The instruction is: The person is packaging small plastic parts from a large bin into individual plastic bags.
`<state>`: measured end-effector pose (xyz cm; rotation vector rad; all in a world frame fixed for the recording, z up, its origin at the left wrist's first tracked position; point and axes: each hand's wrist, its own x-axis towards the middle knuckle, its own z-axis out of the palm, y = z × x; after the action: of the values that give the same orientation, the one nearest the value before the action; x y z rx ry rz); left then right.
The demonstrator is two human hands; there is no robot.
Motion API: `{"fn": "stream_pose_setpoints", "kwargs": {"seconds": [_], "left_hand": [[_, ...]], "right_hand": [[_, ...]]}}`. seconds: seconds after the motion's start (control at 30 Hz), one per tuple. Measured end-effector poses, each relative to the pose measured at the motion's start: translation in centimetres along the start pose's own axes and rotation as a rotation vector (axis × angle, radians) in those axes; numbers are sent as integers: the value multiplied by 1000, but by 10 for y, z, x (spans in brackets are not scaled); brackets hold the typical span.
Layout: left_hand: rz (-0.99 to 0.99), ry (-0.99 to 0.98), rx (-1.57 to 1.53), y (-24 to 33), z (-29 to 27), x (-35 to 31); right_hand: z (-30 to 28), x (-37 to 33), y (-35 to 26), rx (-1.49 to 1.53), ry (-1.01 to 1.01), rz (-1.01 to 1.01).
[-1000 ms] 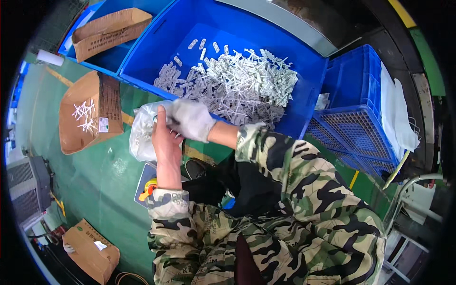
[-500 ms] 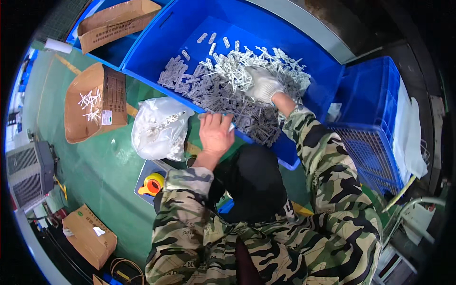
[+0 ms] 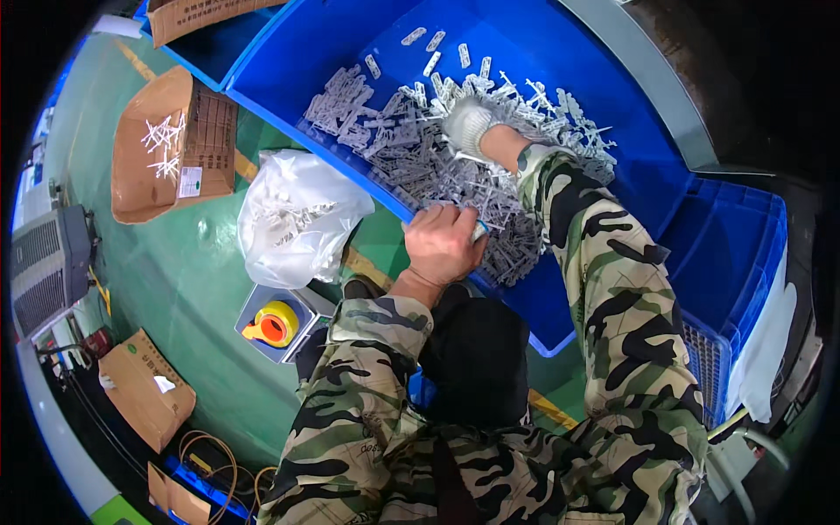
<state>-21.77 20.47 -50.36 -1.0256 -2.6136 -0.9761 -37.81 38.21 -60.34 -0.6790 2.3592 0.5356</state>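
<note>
My left hand (image 3: 444, 245), bare, is closed at the near rim of a large blue bin (image 3: 612, 66). A small pale, bluish end of something shows beside its fingers, but its kind is hidden by the grip. Inside the bin my right hand (image 3: 472, 127), in a white knit glove, reaches into a heap of small white and grey plastic parts (image 3: 402, 157). Its fingers are hidden from view against the heap. A few flat parts (image 3: 433, 63) lie apart from the heap on the far side of the bin floor.
Left of the bin, a white plastic bag (image 3: 297, 197) holds similar parts. Beyond it stands an open cardboard box (image 3: 131, 175) with thin white sticks. A yellow tape roll (image 3: 284, 313) rests on a grey box near my left forearm. A blue crate (image 3: 731, 254) stands at right.
My view has shifted. The right glove has moved across the heap, and its fingers are now less visible. My left hand stays closed at the bin's rim.
</note>
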Motion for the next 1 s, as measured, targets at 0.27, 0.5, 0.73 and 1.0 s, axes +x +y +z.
{"fn": "stream_pose_setpoints", "kwargs": {"seconds": [0.27,0.5,0.73,1.0], "left_hand": [[-21,-15,-8,-3,-1,-6],[-20,9,1,-1,1,-6],[-26,-1,25,1,3,-7],[-57,-7,18,4,6,-5]], "right_hand": [[33,-56,23,160,27,-6],[95,-105,14,561,342,457],[141,-123,-3,903,642,689],[115,-107,-1,776,249,610]]}}
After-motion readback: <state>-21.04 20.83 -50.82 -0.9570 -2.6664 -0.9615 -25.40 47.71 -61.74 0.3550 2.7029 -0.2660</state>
